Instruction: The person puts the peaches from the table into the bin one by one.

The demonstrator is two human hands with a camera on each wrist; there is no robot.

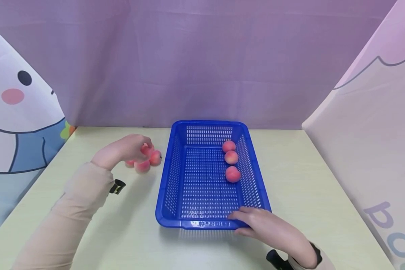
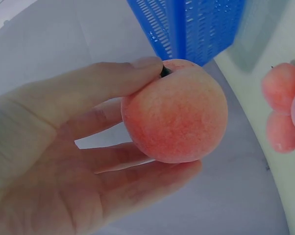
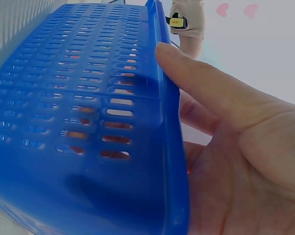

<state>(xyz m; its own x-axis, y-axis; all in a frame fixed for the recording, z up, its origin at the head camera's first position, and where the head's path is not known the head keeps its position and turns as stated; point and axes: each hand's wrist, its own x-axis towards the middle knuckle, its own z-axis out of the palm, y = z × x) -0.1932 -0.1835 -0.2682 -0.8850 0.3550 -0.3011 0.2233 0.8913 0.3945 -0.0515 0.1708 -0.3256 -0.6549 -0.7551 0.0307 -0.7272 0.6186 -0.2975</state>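
My left hand [image 1: 126,149] pinches a pink-and-yellow peach [image 2: 179,115] between thumb and fingers, with the thumb beside its dark stem in the left wrist view. Several more peaches [image 1: 142,166] lie clustered on the table just under that hand, left of a blue plastic basket [image 1: 162,195]. At the basket's near right corner, my right hand [image 1: 266,227] grips the rim, fingers over the inside and thumb on the outer wall. Inside the basket, three peaches [image 1: 233,174] sit in a row along the right wall.
The pale table [image 1: 297,180] runs back to a purple cloth [image 1: 209,63]. Printed cloth panels [image 1: 374,131] stand along both sides. A small dark camera [image 1: 117,186] is strapped to the left wrist, and another dark device [image 1: 277,259] to the right.
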